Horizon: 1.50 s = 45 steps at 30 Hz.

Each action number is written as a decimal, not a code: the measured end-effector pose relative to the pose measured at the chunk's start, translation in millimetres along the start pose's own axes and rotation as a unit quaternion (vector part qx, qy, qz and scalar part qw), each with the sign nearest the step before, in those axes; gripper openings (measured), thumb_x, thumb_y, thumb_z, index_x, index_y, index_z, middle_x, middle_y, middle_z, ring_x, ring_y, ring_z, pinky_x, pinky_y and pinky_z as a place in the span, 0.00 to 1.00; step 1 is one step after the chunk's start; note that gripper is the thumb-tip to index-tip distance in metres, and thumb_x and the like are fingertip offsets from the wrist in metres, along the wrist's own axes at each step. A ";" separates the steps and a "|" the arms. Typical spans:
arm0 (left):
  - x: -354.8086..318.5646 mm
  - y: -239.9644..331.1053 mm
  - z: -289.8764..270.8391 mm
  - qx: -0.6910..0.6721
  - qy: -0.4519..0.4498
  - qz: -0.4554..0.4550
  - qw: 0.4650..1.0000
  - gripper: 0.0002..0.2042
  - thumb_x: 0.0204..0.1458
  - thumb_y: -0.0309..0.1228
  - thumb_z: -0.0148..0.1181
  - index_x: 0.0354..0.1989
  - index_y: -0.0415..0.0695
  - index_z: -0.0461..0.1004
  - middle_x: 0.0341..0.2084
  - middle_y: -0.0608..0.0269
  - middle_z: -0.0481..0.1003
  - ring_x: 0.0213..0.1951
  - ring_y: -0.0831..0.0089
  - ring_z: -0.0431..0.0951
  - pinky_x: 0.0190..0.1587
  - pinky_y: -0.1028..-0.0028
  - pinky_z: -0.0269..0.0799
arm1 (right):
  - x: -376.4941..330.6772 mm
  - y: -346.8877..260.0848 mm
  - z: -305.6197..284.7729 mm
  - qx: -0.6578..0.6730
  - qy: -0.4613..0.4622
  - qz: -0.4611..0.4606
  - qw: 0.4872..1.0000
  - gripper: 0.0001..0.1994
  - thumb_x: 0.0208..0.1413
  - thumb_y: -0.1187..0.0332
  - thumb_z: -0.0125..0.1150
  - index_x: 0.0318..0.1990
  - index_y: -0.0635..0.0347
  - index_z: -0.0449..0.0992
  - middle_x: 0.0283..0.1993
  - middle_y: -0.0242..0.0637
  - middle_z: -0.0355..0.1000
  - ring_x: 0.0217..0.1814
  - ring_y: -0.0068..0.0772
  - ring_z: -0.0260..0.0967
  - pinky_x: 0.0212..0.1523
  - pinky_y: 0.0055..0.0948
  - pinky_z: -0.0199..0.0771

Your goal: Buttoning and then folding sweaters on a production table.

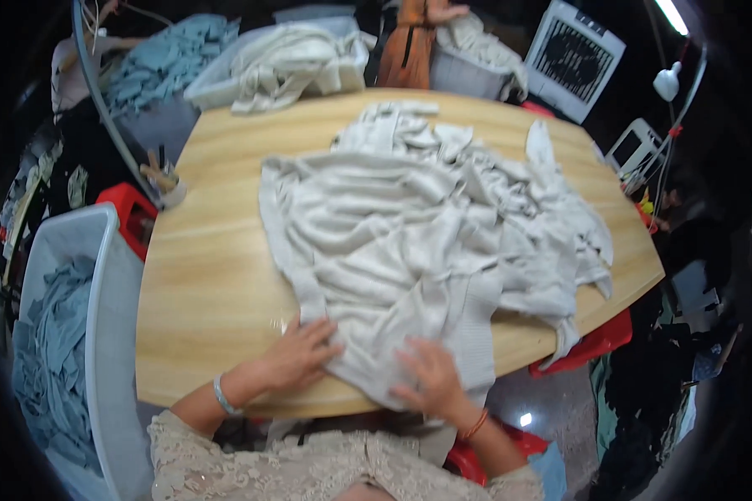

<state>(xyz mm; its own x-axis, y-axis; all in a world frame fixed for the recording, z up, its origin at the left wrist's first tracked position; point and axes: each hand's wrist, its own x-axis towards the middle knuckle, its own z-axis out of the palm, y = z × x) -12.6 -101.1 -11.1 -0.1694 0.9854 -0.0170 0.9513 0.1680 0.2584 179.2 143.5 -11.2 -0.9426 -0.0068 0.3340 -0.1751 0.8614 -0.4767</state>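
Left hand (299, 355) lies flat, fingers spread, on the near left hem of a pale grey ribbed knit garment (376, 242); a light bracelet circles its wrist. Right hand (426, 380) presses palm-down on the same garment's near edge, fingers splayed and not clamped on anything; an orange band circles its wrist. The hands rest apart, both at the front rim of the light wooden tabletop (209, 275). The garment is spread across the middle of the tabletop, overlapping a rumpled heap of similar pale knitwear (518, 192) toward the right and far side. Bare wood lies open to the left of the garment and along the far edge. Left of the tabletop stands a translucent plastic bin (100, 275) holding blue-grey fabric pieces (54, 334). Beyond the far left corner, a white tub (205, 88) holds cream knitted cloth (288, 63). Red plastic stools (129, 213) show beside the tabletop's left edge.
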 end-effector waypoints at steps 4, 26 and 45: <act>0.6 -13.1 -0.9 0.026 0.004 0.036 0.999 0.28 0.42 0.29 0.62 0.57 0.46 0.67 0.59 0.45 0.60 0.62 0.51 0.61 0.60 0.57 0.58 | -17.4 -34.4 26.7 0.001 -0.023 -0.010 1.000 0.31 0.44 0.56 0.69 0.57 0.53 0.69 0.55 0.40 0.66 0.57 0.43 0.62 0.56 0.43 0.59; -39.2 7.3 -80.9 -0.512 0.170 -0.036 0.841 0.09 0.51 0.24 0.63 0.41 0.40 0.78 0.32 0.69 0.79 0.34 0.85 0.74 0.37 0.82 0.68 | -72.2 36.7 -58.6 -0.025 0.265 0.170 0.949 0.18 0.37 0.84 0.45 0.40 0.68 0.73 0.35 0.43 0.70 0.41 0.44 0.70 0.47 0.33 0.70; -81.2 1.4 -92.3 -0.559 0.123 -0.223 0.789 0.11 0.58 0.34 0.60 0.43 0.41 0.76 0.29 0.73 0.75 0.32 0.86 0.70 0.35 0.82 0.65 | -16.4 114.7 -157.7 0.410 0.308 0.249 0.821 0.07 0.60 0.69 0.59 0.43 0.60 0.71 0.34 0.28 0.71 0.35 0.17 0.66 0.36 0.20 0.66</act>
<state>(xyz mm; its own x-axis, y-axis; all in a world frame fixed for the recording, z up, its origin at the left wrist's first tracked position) -21.3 -183.5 79.7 -0.5994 0.7766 -0.1940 -0.0145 0.2318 0.9727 219.4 322.4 56.9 -0.6765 0.7190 0.1591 -0.1830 0.0452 -0.9821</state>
